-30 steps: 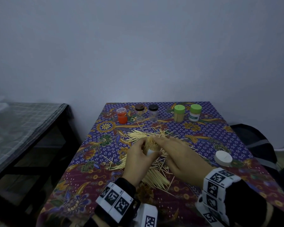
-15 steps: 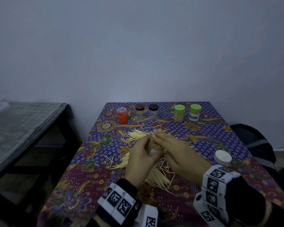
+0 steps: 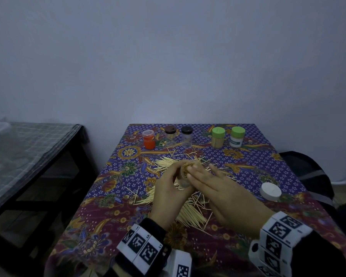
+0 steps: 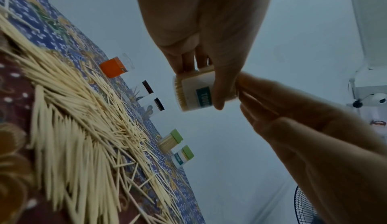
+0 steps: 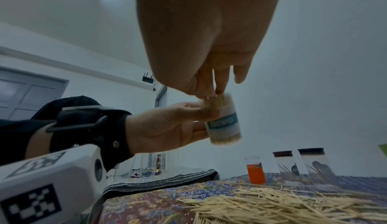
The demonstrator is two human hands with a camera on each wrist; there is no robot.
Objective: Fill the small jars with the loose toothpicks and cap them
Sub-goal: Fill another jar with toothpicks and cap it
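My left hand (image 3: 168, 188) grips a small clear jar (image 3: 183, 176) with a teal TOOTHPICK label (image 5: 224, 124), held tilted above the table. The jar is packed with toothpicks whose ends stick out of its mouth. My right hand (image 3: 218, 188) reaches in from the right with straight fingers, and its fingertips (image 5: 217, 91) press on those ends. Loose toothpicks (image 3: 188, 214) lie in a wide heap on the patterned cloth under both hands. A white cap (image 3: 270, 191) lies on the cloth to the right, apart from both hands.
Along the far edge stand an orange jar (image 3: 148, 139), two clear jars with dark lids (image 3: 170, 136) (image 3: 186, 136) and two green-capped jars (image 3: 218, 137) (image 3: 237, 136). A dark side table (image 3: 38, 148) stands to the left. A dark bag (image 3: 312, 172) sits to the right.
Both hands stay at the jar over the heap. The right fingers have shifted across the toothpick ends and spread a little. The jar sits slightly higher.
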